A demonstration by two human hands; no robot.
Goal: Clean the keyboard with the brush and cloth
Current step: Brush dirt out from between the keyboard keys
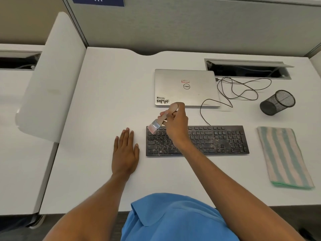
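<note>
Brush (160, 120) gripped in right hand (175, 122) fingers, bristles on keyboard (217, 141) corner; left hand (125, 152) flat, empty.

Bright blue collared shirt (173, 216), bare forearms, no sleeves reaching the wrists

Right hand (175, 124) grips the wooden handle of the brush (160, 120); bristles touch the top-left corner of the black keyboard (217, 140), which is speckled with dust. Left hand (125, 152) lies flat, fingers extended, on the white desk (107, 94) just left of the keyboard. Striped cloth (283, 157) lies folded to the right, apart. Closed laptop (185, 87) sits behind the keyboard; mesh cup (278, 102) lies tipped over.
</note>
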